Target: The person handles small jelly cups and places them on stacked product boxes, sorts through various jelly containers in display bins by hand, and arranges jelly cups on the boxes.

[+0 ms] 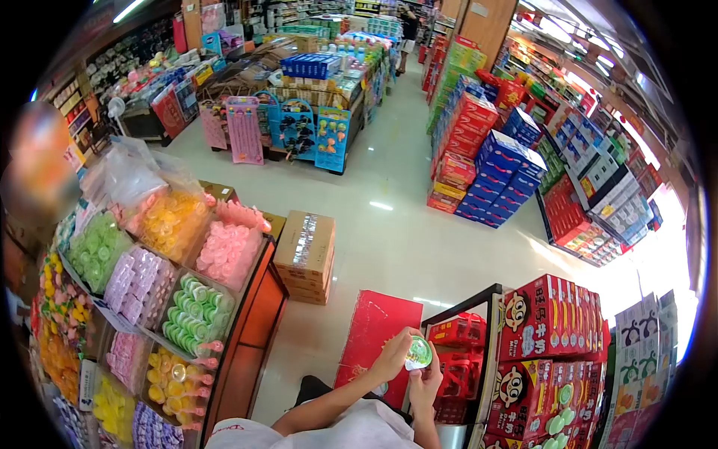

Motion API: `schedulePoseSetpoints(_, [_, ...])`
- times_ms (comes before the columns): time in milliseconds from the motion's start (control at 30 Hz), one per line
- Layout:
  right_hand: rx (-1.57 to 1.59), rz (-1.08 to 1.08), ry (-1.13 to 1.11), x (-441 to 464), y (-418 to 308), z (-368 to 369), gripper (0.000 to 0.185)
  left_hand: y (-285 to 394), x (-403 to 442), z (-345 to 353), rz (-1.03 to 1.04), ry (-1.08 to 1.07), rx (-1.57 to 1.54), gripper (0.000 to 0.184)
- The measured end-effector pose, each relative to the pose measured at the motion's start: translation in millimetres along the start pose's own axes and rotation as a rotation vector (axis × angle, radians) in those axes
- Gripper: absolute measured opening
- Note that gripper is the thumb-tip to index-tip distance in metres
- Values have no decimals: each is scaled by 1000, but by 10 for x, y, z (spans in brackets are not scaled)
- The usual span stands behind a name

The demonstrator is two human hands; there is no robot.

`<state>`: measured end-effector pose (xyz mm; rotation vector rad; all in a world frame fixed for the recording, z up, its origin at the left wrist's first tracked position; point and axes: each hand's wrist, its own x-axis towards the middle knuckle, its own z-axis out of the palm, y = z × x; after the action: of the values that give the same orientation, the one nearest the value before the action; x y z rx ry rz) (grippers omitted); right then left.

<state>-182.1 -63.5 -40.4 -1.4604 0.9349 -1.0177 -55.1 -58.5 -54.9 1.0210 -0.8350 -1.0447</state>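
Between my two hands, in front of my chest, is a small green jelly cup (419, 352) with a shiny, pale rim. My left hand (394, 355) has its fingers closed around the cup's left side. From below and to the right, my right hand (425, 382) grips the same cup; some of its fingers are hidden. Similar green-and-white cups fill a clear bin (196, 313) to my left. Several more green cups (557, 425) lie against the red milk cartons (532, 322) at lower right. Beneath my hands is a red box (380, 322).
The candy stand (243, 340) holds bins of pink, purple, orange and yellow packs. Brown cartons (305, 251) stand on the floor beside it. Stacked red and blue boxes (497, 179) flank the aisle (374, 194). A person (407, 37) stands far back.
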Motion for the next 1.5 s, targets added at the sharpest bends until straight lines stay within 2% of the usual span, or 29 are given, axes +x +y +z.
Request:
schedulePoseSetpoints(133, [49, 43, -81, -34, 9, 284, 62, 109, -138, -318, 53, 66, 63, 46])
schedulePoseSetpoints(233, [33, -46, -168, -10, -16, 560, 61, 213, -242, -596, 121, 124, 90, 40])
schedulePoseSetpoints(433, [36, -53, -283, -74, 98, 1170, 57, 327, -504, -1152, 192, 310, 245, 33])
schedulePoseSetpoints(467, [52, 117, -337, -128, 61, 1232, 54, 293, -564, -1246, 184, 336, 247, 33])
schedulePoseSetpoints(567, [80, 94, -384, -222, 110, 1553, 47, 304, -721, -1542, 185, 379, 274, 32])
schedulePoseSetpoints(600, [61, 52, -420, -238, 142, 1639, 45, 350, -774, -1624, 198, 383, 287, 34])
schedulePoseSetpoints(700, [252, 124, -426, -304, 502, 1875, 44, 501, -938, -1778, 215, 362, 338, 49])
schedulePoseSetpoints(833, [564, 388, -500, -339, 537, 1991, 42, 535, -1035, -1972, 205, 304, 412, 71])
schedulePoseSetpoints(867, [491, 457, -449, -351, 507, 2018, 36, 499, -1049, -2007, 194, 314, 417, 70])
schedulePoseSetpoints(1000, [513, 570, -479, -355, 509, 2086, 28, 356, -1073, -2127, 201, 399, 433, 66])
schedulePoseSetpoints(1233, [456, 643, -564, -262, 505, 2285, 30, 104, -1078, -2305, 238, 479, 436, 50])
schedulePoseSetpoints(1300, [425, 673, -556, -249, 524, 2376, 31, 92, -1069, -2427, 210, 492, 460, 41])
schedulePoseSetpoints(1400, [326, 649, -599, -145, 559, 2591, 29, 105, -1035, -2658, 84, 509, 380, 32])
schedulePoseSetpoints(1500, [230, 585, -664, 6, 750, 2839, 29, 143, -1020, -3009, 68, 498, 547, 31])
